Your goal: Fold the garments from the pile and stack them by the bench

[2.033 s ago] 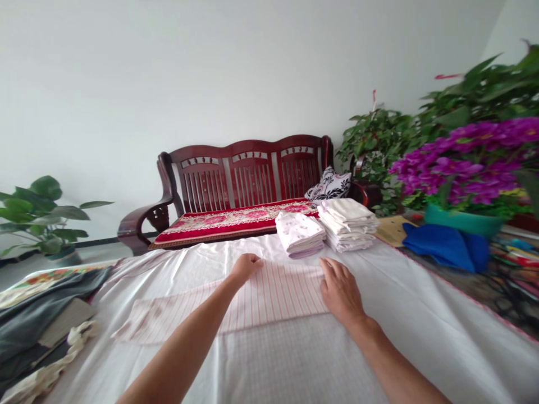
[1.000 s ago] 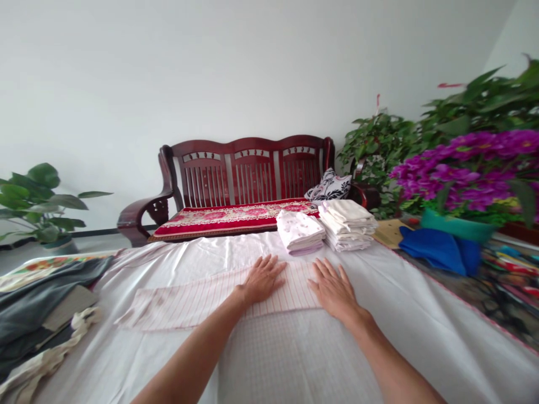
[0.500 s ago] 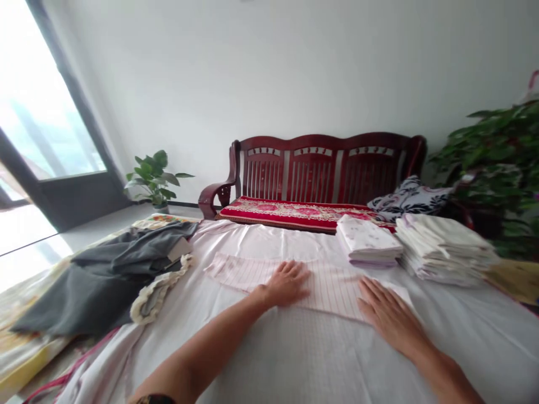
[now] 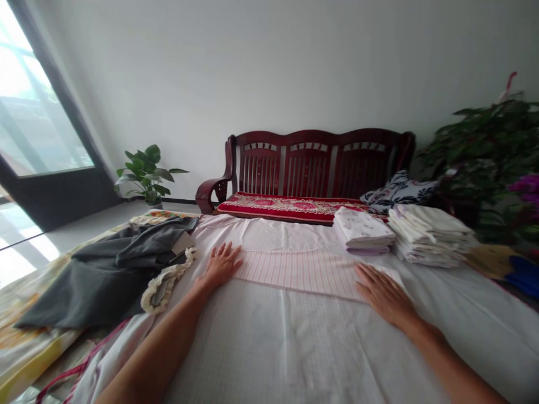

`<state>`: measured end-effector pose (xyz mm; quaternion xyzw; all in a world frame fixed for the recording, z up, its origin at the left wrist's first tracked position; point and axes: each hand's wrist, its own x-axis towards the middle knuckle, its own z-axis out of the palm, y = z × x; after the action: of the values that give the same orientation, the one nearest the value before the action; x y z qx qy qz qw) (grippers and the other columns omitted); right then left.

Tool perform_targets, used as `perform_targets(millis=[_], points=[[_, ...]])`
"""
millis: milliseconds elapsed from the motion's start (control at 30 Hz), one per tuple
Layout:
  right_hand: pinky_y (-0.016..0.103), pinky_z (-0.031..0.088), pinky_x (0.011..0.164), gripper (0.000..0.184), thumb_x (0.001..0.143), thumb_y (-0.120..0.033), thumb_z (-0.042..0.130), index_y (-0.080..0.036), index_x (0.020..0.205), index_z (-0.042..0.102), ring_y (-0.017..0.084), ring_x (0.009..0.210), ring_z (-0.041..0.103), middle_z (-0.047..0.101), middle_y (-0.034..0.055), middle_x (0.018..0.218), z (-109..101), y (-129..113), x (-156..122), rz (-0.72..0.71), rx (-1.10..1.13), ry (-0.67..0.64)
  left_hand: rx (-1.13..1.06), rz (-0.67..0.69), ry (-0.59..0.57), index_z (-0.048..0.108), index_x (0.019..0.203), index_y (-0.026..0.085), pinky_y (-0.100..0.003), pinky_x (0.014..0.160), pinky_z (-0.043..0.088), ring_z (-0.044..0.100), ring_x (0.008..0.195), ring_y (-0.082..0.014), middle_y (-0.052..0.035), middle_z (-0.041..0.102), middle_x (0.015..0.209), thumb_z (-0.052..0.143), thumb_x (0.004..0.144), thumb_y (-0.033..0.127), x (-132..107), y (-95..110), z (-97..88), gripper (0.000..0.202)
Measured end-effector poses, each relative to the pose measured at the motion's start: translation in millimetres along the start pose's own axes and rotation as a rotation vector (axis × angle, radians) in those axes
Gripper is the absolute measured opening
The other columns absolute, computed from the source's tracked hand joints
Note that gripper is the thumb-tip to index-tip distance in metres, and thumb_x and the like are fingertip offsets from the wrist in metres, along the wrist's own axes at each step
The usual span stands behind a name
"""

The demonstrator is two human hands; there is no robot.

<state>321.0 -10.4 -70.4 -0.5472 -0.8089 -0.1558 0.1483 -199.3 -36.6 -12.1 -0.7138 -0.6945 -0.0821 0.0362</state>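
Note:
A long piece of pink-striped white cloth [image 4: 298,270] lies flat across the white sheet [image 4: 261,336] in front of me. My left hand [image 4: 222,265] rests palm down on its left end, fingers stretched and a little spread. On the right end lies my right hand [image 4: 385,294], also flat with its fingers extended. Neither hand grips the cloth. Beyond my right hand stand a smaller stack of folded white printed cloths [image 4: 362,229] and a taller stack of folded white cloths [image 4: 429,233].
Left of the sheet lies a dark grey garment [image 4: 105,275] with a cream ruffled band [image 4: 162,289] beside it. Behind stands a red-brown wooden bench [image 4: 307,168] with a red patterned cover. A potted plant [image 4: 147,174] is at the left, leafy plants [image 4: 484,151] at the right.
My left hand has slid left along the striped cloth from its middle to its left end. The right hand stays on the right end. The view has shifted slightly.

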Motion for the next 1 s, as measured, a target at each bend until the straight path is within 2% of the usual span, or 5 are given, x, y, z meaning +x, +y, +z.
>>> perform_targets(millis=[233, 300, 433, 667, 1000], points=[[0.041, 0.04, 0.112, 0.05, 0.096, -0.038, 0.039, -0.018, 0.134, 0.064, 0.026, 0.133, 0.053, 0.061, 0.0133, 0.141, -39.2, -12.8, 7.3, 0.068, 0.184, -0.065, -0.013, 0.002, 0.113, 0.055, 0.144, 0.026, -0.054, 0.122, 0.018, 0.024, 0.152, -0.0336, -0.0105, 0.04, 0.16, 0.046, 0.099, 0.044, -5.9, -3.9, 0.3, 0.05], [0.042, 0.046, 0.105, 0.042, 0.094, -0.033, 0.045, -0.018, 0.126, 0.068, 0.026, 0.121, 0.061, 0.069, 0.0128, 0.129, -55.0, -30.8, 8.3, 0.069, 0.257, 0.009, -0.051, 0.075, 0.163, 0.062, 0.135, 0.027, -0.051, 0.124, 0.018, 0.026, 0.151, -0.0309, -0.0069, 0.046, 0.156, 0.048, 0.098, 0.04, -7.4, -6.8, -0.3, 0.042], [0.036, 0.051, 0.093, 0.021, 0.089, -0.024, 0.057, -0.023, 0.099, 0.075, 0.022, 0.102, 0.065, 0.075, 0.0054, 0.103, -78.3, -88.3, 12.8, -0.049, 0.352, 0.045, -0.196, 0.149, 0.205, 0.073, 0.113, 0.027, -0.039, 0.117, 0.035, 0.051, 0.133, -0.0236, -0.0035, 0.066, 0.133, 0.046, 0.097, 0.034, -10.2, -13.5, -3.4, 0.033], [0.031, 0.048, 0.085, 0.014, 0.088, -0.018, 0.063, -0.025, 0.09, 0.074, 0.02, 0.094, 0.062, 0.071, 0.0024, 0.092, -84.4, -161.6, 33.3, -0.102, 0.335, -0.017, -0.272, -0.12, 0.26, 0.075, 0.099, 0.025, -0.035, 0.101, 0.047, 0.063, 0.109, -0.0233, -0.0044, 0.071, 0.112, 0.05, 0.09, 0.025, -17.8, -22.5, -11.2, 0.027], [0.031, 0.05, 0.082, 0.02, 0.095, -0.025, 0.055, -0.025, 0.086, 0.073, 0.02, 0.091, 0.063, 0.071, 0.0034, 0.088, -73.6, -167.6, 35.8, -0.096, 0.423, 0.021, -0.252, -0.414, 0.195, 0.068, 0.121, 0.021, -0.036, 0.085, 0.049, 0.065, 0.109, -0.0283, -0.01, 0.071, 0.117, 0.045, 0.095, 0.032, -20.4, -29.2, -17.7, 0.037]])
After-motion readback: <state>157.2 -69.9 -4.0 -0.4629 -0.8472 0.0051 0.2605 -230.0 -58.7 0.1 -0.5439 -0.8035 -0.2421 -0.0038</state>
